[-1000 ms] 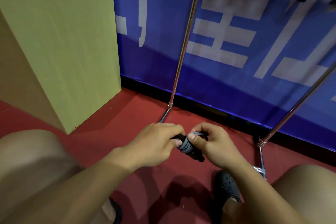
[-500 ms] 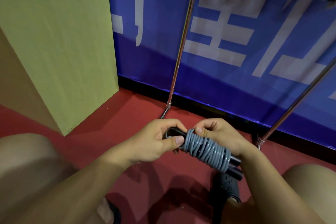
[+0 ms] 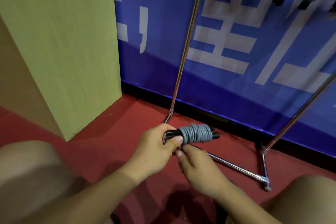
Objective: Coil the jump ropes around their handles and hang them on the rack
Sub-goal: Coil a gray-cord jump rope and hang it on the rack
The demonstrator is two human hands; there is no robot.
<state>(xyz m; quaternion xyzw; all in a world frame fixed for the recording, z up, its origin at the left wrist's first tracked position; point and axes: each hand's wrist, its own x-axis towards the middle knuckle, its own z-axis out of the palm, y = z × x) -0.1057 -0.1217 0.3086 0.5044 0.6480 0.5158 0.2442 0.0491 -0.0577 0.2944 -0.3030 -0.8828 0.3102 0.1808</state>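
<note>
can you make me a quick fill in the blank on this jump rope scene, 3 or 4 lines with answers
1. The grey rope is coiled around black ____.
2. The bundle is gripped at its end by the ____ hand.
3. The floor under the rack is ____ in colour.
4. The wooden cabinet stands to the ____ of the rack's poles.

Missing words: handles; left; red; left

Grey jump rope [image 3: 197, 133] coiled round black handles, horizontal; chrome rack [image 3: 183, 56] behind.
</note>
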